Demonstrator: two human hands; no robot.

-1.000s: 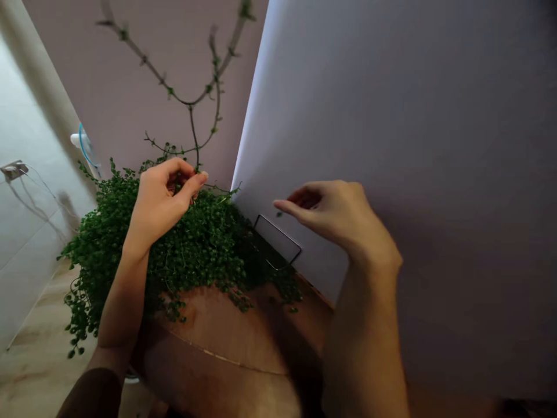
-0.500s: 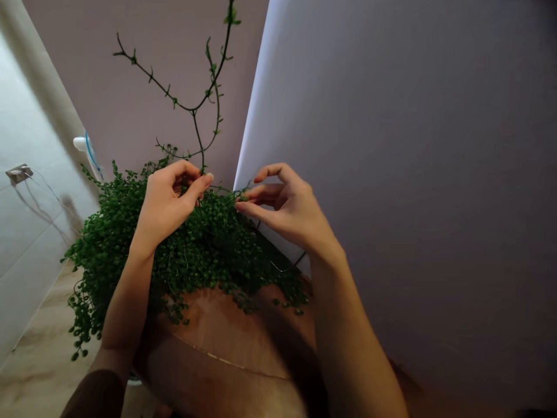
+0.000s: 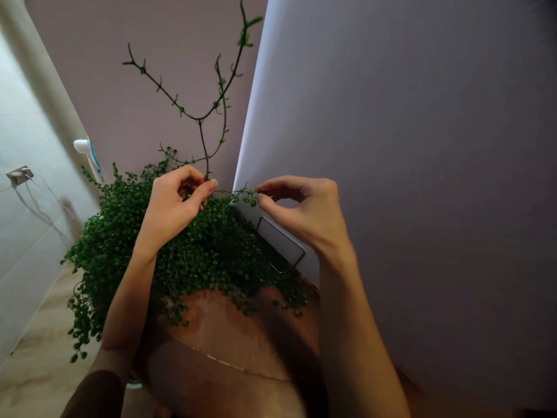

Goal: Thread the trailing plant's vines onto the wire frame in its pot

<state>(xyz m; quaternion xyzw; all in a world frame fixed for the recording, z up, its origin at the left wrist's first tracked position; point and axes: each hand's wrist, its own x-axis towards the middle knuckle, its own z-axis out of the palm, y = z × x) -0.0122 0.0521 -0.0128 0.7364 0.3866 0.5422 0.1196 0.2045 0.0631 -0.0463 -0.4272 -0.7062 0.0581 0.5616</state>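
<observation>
Left fingers (image 3: 203, 189) grip a thin green stem (image 3: 203, 137), right fingers (image 3: 275, 204) a beaded strand (image 3: 249, 198); bushy green foliage (image 3: 209, 249) drapes a brown worktop (image 3: 213, 325).

Right hand (image 3: 319, 217): a second ago apart from the plant, then reaching in with fingers spread; now thumb and finger pinch the side stem's (image 3: 247, 194) tip;
Wire frame (image 3: 282, 234): partly covered half a second ago; now showing below the right hand;
Branching stem (image 3: 203, 139): blurred above the left hand (image 3: 176, 200) a second ago; sharp now
</observation>
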